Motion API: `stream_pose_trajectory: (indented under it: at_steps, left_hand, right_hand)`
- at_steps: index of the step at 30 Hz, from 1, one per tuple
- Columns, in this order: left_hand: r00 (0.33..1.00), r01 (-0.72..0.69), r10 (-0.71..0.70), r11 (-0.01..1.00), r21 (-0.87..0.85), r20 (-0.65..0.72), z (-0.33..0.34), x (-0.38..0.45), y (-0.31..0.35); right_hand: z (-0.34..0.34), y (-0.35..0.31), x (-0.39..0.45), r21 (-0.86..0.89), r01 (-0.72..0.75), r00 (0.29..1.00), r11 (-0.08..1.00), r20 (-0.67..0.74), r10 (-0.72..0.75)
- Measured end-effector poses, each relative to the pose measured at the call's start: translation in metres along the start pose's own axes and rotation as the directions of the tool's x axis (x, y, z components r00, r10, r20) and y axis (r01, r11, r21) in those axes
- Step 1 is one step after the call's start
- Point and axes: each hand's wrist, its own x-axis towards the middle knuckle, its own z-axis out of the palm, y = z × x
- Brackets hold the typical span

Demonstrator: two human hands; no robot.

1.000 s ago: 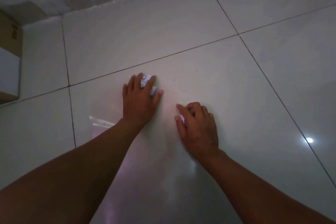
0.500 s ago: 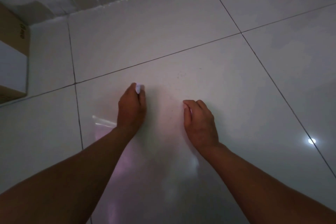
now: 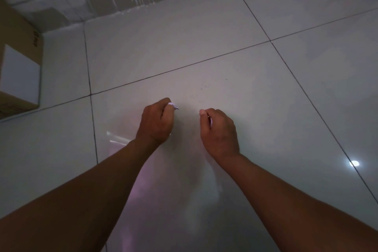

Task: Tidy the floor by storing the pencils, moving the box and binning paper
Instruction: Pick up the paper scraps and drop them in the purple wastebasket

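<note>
Both hands are curled over the tiled floor (image 3: 204,26), each holding paper. The left hand (image 3: 156,121) grips a crumpled scrap (image 3: 173,106) that pokes out past its fingers; the right hand (image 3: 219,129) closes on another bit (image 3: 210,121), barely visible. So the paper is gathered — binning is left, and no bin shows. A cardboard box (image 3: 20,63) sits far left; no pencils are in sight.

Dark print on side of cardboard box (image 3: 22,51) at my far left, too small and blurred to read.
</note>
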Motion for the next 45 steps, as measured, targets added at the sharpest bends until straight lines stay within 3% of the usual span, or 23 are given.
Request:
stream_pose_trajectory:
  at_steps: [6,12,19,27,36,41,45]
  left_hand:
    - [0.996,0.079,-0.086,0.979,0.189,0.029,0.004,-0.011,0.051]
    - [0.959,0.116,-0.157,0.977,0.179,0.238,-0.012,-0.041,0.156]
    - [0.904,-0.073,0.008,0.988,0.138,0.428,-0.036,-0.022,0.343]
    - [0.709,-0.384,0.256,0.922,0.055,0.657,-0.024,0.022,0.591]
    - [0.573,-0.590,0.466,0.806,-0.056,0.675,0.067,0.033,0.885]
    - [0.483,-0.688,0.545,0.721,-0.089,0.685,0.130,0.002,0.992]
    - [0.396,-0.707,0.553,0.693,-0.141,0.733,0.194,-0.018,1.034]
  right_hand:
    - [-0.047,-0.014,0.004,-0.019,-0.027,1.000,0.999,-0.007,0.027]
    - [-0.164,-0.043,-0.016,-0.061,-0.079,0.997,0.995,0.019,0.080]
    - [-0.334,-0.088,-0.023,-0.057,-0.177,0.982,0.983,-0.081,0.172]
    - [-0.583,-0.102,-0.008,-0.130,-0.361,0.908,0.923,-0.273,0.317]
    - [-0.846,-0.054,0.002,-0.109,-0.433,0.792,0.895,-0.519,0.320]
    - [-0.948,-0.012,-0.019,-0.086,-0.481,0.703,0.872,-0.633,0.325]
    - [-0.996,0.041,-0.030,-0.089,-0.535,0.667,0.840,-0.655,0.355]
